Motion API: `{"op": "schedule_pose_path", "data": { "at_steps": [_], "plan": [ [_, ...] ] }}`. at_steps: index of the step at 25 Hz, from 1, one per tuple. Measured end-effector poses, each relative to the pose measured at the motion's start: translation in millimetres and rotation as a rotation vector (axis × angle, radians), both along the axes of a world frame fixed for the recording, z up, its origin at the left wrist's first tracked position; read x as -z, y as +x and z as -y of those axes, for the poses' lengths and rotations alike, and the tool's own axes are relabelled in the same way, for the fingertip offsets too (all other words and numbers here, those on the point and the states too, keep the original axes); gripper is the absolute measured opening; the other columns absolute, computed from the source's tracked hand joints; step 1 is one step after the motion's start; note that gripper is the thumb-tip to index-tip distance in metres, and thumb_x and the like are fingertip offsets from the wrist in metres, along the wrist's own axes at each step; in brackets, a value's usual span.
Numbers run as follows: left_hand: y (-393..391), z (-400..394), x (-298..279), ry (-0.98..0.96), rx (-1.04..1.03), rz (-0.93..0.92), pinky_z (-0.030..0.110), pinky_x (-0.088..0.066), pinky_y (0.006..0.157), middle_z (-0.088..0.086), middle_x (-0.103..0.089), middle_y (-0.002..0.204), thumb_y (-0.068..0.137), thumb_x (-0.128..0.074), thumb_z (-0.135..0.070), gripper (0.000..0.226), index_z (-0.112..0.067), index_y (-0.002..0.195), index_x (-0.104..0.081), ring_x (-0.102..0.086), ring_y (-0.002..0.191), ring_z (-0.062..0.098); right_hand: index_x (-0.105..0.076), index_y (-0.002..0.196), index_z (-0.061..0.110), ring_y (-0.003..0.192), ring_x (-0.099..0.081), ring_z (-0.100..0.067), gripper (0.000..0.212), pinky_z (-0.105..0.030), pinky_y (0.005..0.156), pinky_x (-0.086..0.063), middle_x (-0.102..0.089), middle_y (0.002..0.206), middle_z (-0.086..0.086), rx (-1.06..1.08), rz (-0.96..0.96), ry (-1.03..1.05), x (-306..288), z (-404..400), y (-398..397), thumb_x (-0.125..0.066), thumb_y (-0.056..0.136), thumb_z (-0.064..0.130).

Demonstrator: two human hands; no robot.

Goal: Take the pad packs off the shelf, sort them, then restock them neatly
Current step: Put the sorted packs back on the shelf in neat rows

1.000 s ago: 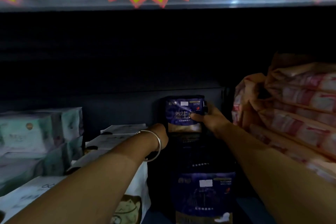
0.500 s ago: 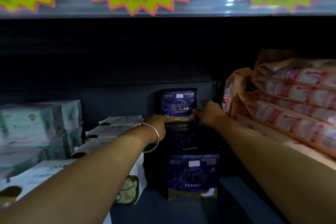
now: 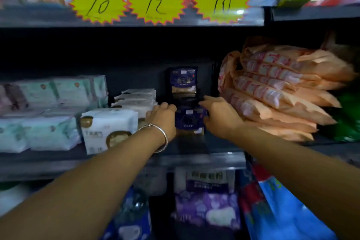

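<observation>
We had left hand [image 3: 162, 118] and right hand [image 3: 218, 115] gripping front navy pack [image 3: 190, 121] by its sides; squaring it against rear pack [image 3: 183, 80] looked wise.

Left hand [image 3: 162, 118] and right hand [image 3: 218, 115] cover both sides of the navy pack [image 3: 190, 121], fingertips tucked behind it. Packs past the fingers sit in shadow (print unreadable). Both forearms run off the bottom edge; whole frame's blurry.
</observation>
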State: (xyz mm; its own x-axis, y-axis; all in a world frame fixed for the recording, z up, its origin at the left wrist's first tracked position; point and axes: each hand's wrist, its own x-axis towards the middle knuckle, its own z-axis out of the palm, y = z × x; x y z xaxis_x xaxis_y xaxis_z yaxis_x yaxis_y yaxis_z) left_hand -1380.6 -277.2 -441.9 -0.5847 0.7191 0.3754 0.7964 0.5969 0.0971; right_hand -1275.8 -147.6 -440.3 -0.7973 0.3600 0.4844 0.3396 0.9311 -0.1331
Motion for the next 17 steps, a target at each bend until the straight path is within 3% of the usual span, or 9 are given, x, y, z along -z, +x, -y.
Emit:
{"op": "schedule_pose_path", "data": {
  "at_steps": [5, 12, 15, 17],
  "plan": [
    [76.5, 44.7, 73.7, -0.026, 0.014, 0.051, 0.04, -0.032, 0.099, 0.008, -0.039, 0.133, 0.089, -0.057, -0.024, 0.046, -0.015, 0.131, -0.041, -0.037, 0.125, 0.029, -0.047, 0.137, 0.008, 0.133, -0.035, -0.032, 0.053, -0.039, 0.107, -0.034, -0.037, 0.149, -0.012, -0.044, 0.143, -0.074, 81.4, 52.6, 77.4, -0.056, 0.085, 0.009],
    [162.7, 83.7, 233.0, -0.279, 0.018, 0.289, 0.04, -0.032, 0.101, 0.005, -0.037, 0.137, 0.085, -0.062, -0.037, 0.059, -0.02, 0.136, -0.036, -0.035, 0.129, 0.027, -0.053, 0.131, 0.008, 0.126, -0.045, -0.031, 0.05, -0.038, 0.103, -0.036, -0.051, 0.137, -0.012, -0.049, 0.346, -0.262, 228.3, 79.6, 158.7, -0.063, 0.082, 0.012],
    [187.9, 94.0, 291.5, -0.351, 0.043, 0.391, 0.038, -0.03, 0.101, 0.003, -0.036, 0.137, 0.085, -0.062, -0.036, 0.061, -0.022, 0.138, -0.034, -0.034, 0.128, 0.024, -0.041, 0.141, 0.013, 0.137, -0.034, -0.024, 0.059, -0.029, 0.113, -0.022, -0.035, 0.151, -0.007, -0.085, 0.502, -0.293, 287.6, 85.2, 181.8, -0.063, 0.087, 0.021],
    [201.8, 98.0, 329.8, -0.399, 0.079, 0.48, 0.036, -0.028, 0.102, 0.002, -0.035, 0.138, 0.086, -0.061, -0.033, 0.061, -0.022, 0.139, -0.033, -0.032, 0.129, 0.023, -0.032, 0.146, 0.017, 0.14, -0.027, -0.023, 0.065, -0.03, 0.115, -0.019, -0.026, 0.155, -0.003, -0.117, 0.641, -0.331, 327.6, 88.3, 192.6, -0.062, 0.089, 0.024]
  ]
}}
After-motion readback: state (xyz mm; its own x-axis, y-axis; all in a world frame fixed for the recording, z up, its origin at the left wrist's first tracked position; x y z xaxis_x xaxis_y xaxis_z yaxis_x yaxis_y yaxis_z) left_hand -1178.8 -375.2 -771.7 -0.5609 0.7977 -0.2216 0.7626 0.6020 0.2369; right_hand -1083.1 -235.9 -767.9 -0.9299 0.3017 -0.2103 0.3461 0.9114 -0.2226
